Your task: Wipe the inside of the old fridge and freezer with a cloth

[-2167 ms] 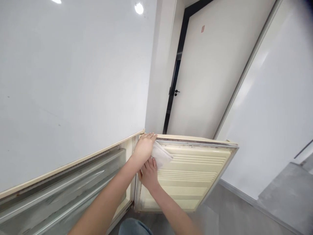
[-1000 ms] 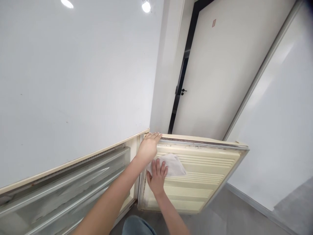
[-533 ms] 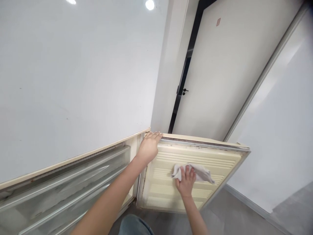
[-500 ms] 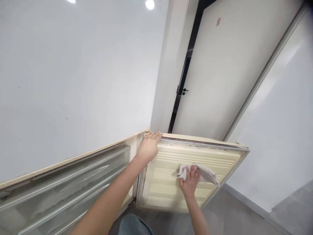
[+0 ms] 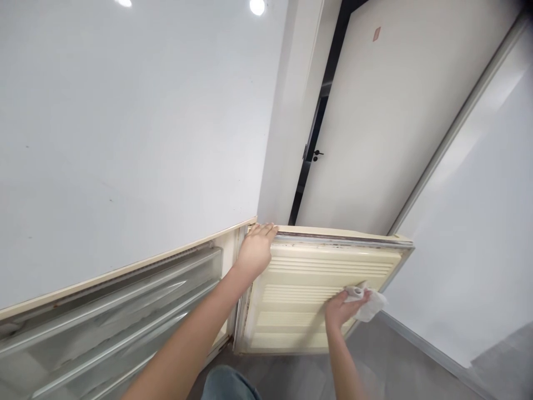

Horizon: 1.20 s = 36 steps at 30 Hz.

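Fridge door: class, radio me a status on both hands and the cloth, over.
Left hand gripping top corner of open fridge door. Right hand pressing white cloth at door's outer edge. Nothing in the way.

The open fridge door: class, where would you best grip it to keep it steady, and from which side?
Likely the top edge of the fridge door near the hinge corner, coming from above. That edge is a narrow, level lip that fingers can hook over, as the left hand does. The ribbed inner panel is flat, offering little to grasp; there the right hand only presses the cloth.
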### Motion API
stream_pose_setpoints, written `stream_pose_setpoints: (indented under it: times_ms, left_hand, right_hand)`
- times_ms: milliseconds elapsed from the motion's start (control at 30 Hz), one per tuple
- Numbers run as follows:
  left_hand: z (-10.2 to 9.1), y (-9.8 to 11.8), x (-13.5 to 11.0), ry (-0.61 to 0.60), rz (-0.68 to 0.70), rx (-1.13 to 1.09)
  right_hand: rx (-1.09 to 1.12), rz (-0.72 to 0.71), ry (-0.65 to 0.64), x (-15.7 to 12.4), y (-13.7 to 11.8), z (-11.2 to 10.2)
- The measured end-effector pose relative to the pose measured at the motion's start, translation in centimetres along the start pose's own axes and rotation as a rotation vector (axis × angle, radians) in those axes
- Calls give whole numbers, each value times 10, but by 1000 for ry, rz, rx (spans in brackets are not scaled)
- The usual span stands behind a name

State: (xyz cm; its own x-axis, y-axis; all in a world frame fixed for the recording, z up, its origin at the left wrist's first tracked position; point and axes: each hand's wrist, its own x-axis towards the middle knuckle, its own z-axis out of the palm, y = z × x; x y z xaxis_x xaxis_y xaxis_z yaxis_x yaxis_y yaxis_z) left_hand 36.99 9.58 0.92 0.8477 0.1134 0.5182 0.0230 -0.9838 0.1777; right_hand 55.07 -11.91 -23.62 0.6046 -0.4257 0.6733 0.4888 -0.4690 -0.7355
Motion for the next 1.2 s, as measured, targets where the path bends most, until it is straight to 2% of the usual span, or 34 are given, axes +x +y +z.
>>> stream_pose_setpoints:
  times_ms: [100, 200, 400, 467, 567, 667, 733, 867, 1000, 1100, 1200]
  left_hand:
    - [0, 0, 0, -1, -1, 6]
    - [1, 0, 1, -4, -2, 11]
    - [0, 0, -1, -3, -5, 13]
    - [-1, 0, -2, 2, -6, 10]
    - [-2, -1, -2, 10, -6, 0]
    - [-2, -1, -3, 14, 1, -5]
    - [-2, -2, -3, 19, 8, -2]
    - [-1, -4, -4, 38, 22, -11]
    - [-2, -5, -4, 53, 41, -25]
    - [-2, -4, -3, 62, 27, -26]
    - [-2, -3, -3, 61, 16, -21]
  right_hand:
    - [-14, -19, 23, -35, -25, 11]
    - [-17, -131, -71, -79, -50, 20]
    - [-34, -614, -398, -165, -96, 27]
    - [-35, -714, -494, -182, -108, 26]
    - [-12, -778, -607, -188, -115, 23]
    - [-2, -838, -704, -178, -104, 17]
    - [-55, -800, -674, -167, -87, 13]
    - [-163, -665, -428, -128, -40, 9]
    - [-165, -525, -216, -65, -7, 1]
    - [-136, -300, -49, -18, 1, -7]
    - [-106, -18, 89, 16, 9, -10]
